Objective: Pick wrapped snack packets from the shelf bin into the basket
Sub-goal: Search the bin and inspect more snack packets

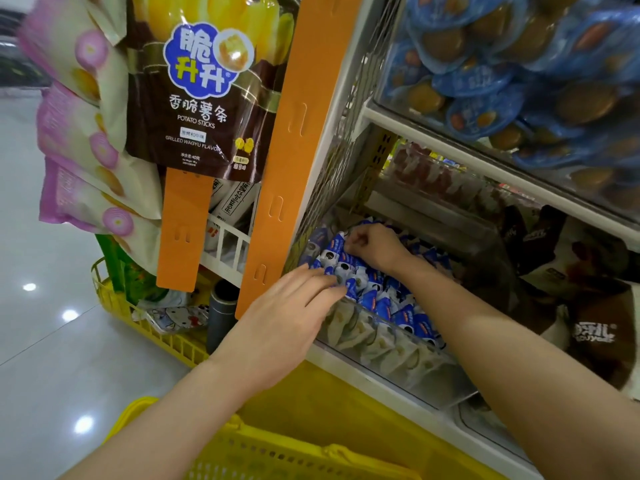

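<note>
The shelf bin (398,363), a clear-fronted tray on the lower shelf, lies just right of the centre of my view and holds a heap of blue-and-white snack packets (384,296). My right hand (372,247) reaches in from 4 o'clock and rests on the heap at the far left end of the bin. Its fingers are curled and pinch a single snack packet (337,244) at the top edge, and that packet is still touching the others around it. My left hand (287,313) comes in from 7 o'clock, at 7 o'clock of the right hand. Its fingers are nearly straight and slightly spread, the fingertips lie flat on the packets at the near left corner of the bin, and it grips nothing. The yellow basket (277,455) sits at 6 o'clock, directly below the bin front and beneath both forearms. I cannot see whether it contains any packets. An orange strip (298,133) runs up at 11 o'clock of the bin, with a bag of potato sticks (204,95) hanging to its left.
</note>
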{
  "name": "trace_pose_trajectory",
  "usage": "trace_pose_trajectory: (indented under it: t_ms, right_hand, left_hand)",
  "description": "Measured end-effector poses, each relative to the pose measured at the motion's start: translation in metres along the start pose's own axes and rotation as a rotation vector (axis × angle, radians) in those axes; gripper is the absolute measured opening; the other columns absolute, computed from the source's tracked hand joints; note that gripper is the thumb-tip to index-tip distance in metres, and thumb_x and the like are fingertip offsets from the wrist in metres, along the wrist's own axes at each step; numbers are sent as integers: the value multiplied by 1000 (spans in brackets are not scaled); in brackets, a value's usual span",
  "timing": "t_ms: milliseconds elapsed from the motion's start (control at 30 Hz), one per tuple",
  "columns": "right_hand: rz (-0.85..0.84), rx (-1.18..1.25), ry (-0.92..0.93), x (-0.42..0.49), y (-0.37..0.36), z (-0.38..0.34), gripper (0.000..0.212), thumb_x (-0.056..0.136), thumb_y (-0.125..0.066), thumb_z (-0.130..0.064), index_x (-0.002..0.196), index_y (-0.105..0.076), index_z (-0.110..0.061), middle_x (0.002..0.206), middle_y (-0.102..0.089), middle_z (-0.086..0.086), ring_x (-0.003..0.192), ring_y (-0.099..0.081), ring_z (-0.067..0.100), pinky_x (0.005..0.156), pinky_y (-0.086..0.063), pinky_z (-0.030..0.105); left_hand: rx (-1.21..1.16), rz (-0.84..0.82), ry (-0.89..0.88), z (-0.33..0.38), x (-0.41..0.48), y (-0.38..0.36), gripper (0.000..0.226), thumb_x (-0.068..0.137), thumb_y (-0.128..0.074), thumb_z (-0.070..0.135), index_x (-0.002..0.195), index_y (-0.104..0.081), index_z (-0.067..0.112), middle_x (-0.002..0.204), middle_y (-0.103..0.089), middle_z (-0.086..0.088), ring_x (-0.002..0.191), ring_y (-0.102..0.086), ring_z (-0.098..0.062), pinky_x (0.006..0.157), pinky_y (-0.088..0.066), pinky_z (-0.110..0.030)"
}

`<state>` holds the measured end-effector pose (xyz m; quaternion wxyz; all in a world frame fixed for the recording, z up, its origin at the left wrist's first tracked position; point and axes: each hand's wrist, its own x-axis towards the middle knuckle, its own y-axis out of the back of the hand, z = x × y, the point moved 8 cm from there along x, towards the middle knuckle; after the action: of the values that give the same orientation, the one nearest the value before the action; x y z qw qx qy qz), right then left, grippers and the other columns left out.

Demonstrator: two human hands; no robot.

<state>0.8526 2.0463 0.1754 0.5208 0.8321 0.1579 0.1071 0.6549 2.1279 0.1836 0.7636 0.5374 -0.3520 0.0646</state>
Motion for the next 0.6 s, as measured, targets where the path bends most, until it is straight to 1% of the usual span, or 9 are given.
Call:
trace_pose_trajectory:
  t_ms: [100,200,233,300,367,400,500,533,600]
  right_hand:
    - [74,10,11,-2,3,0,14,90,-57,-14,77,-62,-17,95,-68,7,88,-59,16,86,-49,32]
    - [180,76,13,-11,17,-3,15,93,-51,-12,82,-61,-16,92,-64,6,87,-57,17,80,-47,29]
    - [230,101,14,-16,25,-6,14,94,-50,-13,84,-60,-16,88,-62,4,85,-57,16,77,-45,27]
    - [346,150,13,-29,47,-12,13,95,-49,-15,90,-61,-14,87,-58,0,83,-54,13,74,-40,24]
    - [443,235,-1,-45,69,-18,14,95,-48,-19,98,-61,-12,91,-59,0,86,-56,15,76,-43,27]
    - [475,301,4,-56,78,-22,13,95,-49,-20,97,-60,-14,94,-60,0,88,-57,15,77,-45,28]
    - [474,547,93,-92,90,-40,9,94,-52,-20,86,-57,-19,93,-62,-2,87,-60,12,75,-53,23]
    - [435,629,113,-105,88,-46,11,93,-52,-18,83,-56,-21,91,-62,-2,85,-61,11,71,-54,19]
    - [341,760,151,-132,80,-58,15,93,-53,-16,79,-56,-22,87,-63,1,80,-62,9,66,-55,18]
  left_hand:
    - [-45,19,23,-5,-7,2,36,81,-61,-2,116,-60,5,114,-62,-10,113,-56,-24,110,-27,-32]
    - [-95,-16,68,-6,-8,5,32,90,-43,12,119,-58,8,117,-59,-5,116,-53,-19,110,-27,-27]
    - [-108,-41,84,-6,-8,5,34,92,-38,17,119,-57,10,118,-58,-3,116,-52,-17,109,-28,-26]
    - [-133,-74,109,-5,-6,6,34,94,-35,20,120,-56,12,118,-56,0,116,-50,-14,106,-27,-20]
    - [-179,-85,152,-6,-4,8,31,96,-36,21,123,-52,17,120,-51,5,115,-44,-6,101,-22,-10]
    - [-210,-85,179,-7,-3,9,31,97,-36,22,124,-50,20,121,-49,9,113,-41,-2,96,-23,-7]
    - [-355,-82,311,-8,-3,13,33,98,-33,30,129,-43,25,121,-42,17,106,-38,6,84,-31,-8]
    - [-423,-51,368,-7,-4,17,34,98,-33,30,131,-41,25,120,-40,19,106,-38,7,81,-32,-6]
    - [-630,49,512,-8,-10,24,34,98,-36,30,130,-41,25,119,-43,19,105,-42,7,79,-33,-2]
